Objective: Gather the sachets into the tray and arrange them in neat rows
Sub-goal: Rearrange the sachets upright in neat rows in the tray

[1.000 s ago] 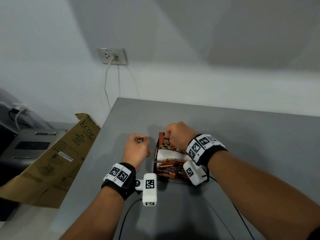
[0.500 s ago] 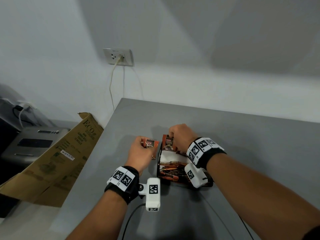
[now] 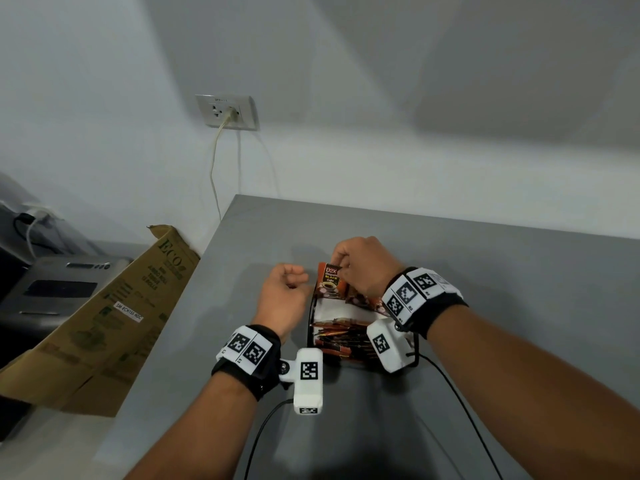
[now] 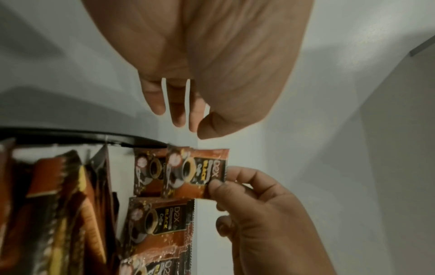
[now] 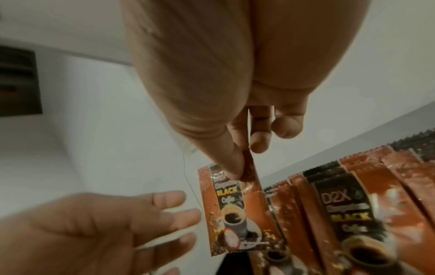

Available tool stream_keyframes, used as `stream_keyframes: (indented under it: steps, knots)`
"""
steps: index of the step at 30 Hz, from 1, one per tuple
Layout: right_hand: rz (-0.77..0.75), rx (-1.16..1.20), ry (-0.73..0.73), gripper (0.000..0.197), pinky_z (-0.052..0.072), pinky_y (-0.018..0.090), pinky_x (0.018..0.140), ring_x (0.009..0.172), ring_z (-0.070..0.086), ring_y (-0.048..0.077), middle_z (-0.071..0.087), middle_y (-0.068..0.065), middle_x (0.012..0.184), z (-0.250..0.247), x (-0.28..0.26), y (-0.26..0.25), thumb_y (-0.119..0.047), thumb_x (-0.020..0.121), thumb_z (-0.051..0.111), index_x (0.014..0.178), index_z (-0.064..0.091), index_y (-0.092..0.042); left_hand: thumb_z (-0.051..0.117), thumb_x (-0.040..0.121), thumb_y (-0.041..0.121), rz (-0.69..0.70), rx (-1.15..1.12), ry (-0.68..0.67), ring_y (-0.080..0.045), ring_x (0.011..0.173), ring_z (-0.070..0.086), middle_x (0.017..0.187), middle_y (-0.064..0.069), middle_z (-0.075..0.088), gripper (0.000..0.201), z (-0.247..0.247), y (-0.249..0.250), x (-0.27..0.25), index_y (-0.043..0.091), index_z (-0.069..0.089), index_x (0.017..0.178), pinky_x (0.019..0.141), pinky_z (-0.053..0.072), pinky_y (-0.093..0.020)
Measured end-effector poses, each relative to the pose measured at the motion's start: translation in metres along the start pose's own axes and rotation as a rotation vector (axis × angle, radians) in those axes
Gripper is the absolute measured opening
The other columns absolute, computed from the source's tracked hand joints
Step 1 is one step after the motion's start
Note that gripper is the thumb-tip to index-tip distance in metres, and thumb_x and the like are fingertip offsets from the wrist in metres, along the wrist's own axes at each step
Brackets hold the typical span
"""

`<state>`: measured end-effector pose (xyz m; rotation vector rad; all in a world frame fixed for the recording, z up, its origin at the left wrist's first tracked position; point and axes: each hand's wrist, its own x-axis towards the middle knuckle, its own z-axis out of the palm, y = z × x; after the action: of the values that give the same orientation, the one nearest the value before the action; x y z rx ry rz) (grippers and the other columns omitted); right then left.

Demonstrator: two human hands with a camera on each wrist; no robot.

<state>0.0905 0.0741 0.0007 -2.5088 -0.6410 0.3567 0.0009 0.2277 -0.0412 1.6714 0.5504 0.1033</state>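
My right hand (image 3: 341, 268) pinches the top edge of a brown D2X coffee sachet (image 3: 330, 280) between thumb and forefinger, holding it upright at the far left end of the black wire tray (image 3: 310, 323). In the right wrist view the pinch (image 5: 244, 167) sits on the sachet (image 5: 235, 214), beside a row of standing sachets (image 5: 341, 204). My left hand (image 3: 294, 282) hovers just left of the tray, fingers relaxed and holding nothing; the left wrist view shows the left hand (image 4: 188, 126) above the tray rim (image 4: 70, 136). More sachets (image 3: 343, 337) lie piled in the tray's near part.
The grey table (image 3: 485, 271) ends at its left edge close to my left arm. Beyond that edge lean a flattened cardboard box (image 3: 114, 306) and a grey machine (image 3: 59, 289). A wall socket (image 3: 227, 112) with a cord is behind. Camera cables (image 3: 450, 393) trail on the table.
The left hand has let go of the sachet it held beside the tray and now holds nothing. The right hand still pinches a sachet at the tray's far end.
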Motion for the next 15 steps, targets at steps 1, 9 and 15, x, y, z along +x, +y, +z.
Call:
stream_keyframes:
  steps: [1,9,15]
  knots:
    - [0.007,-0.033,-0.010,0.021,0.059,0.036,0.078,0.080,0.068,0.016,0.071,-0.001,0.090,0.003,0.001,0.002,-0.003,0.087,0.062,0.088,0.070,-0.022,0.064,0.087,0.000,-0.006,0.009,0.013,-0.014,0.092,0.063,0.104,-0.002,0.068,0.028,-0.003,-0.002,0.001,0.025,0.056,0.097,0.076,0.047,-0.024]
    - [0.037,-0.131,-0.103,0.028,0.053,0.028,0.064,0.077,0.067,0.024,0.065,0.006,0.088,0.026,0.009,-0.001,0.009,0.084,0.052,0.083,0.061,-0.018,0.061,0.087,-0.001,-0.027,0.013,0.021,-0.015,0.084,0.059,0.099,-0.002,0.066,0.026,-0.014,-0.012,0.001,0.023,0.059,0.097,0.077,0.045,-0.029]
    - [0.041,-0.174,-0.111,0.023,0.052,0.029,0.063,0.081,0.068,0.024,0.066,0.007,0.092,0.027,0.013,0.001,0.007,0.088,0.056,0.094,0.064,-0.014,0.062,0.089,0.001,-0.030,0.036,0.006,-0.017,0.085,0.061,0.097,-0.004,0.067,0.020,-0.017,-0.019,0.001,0.021,0.062,0.094,0.076,0.046,-0.028]
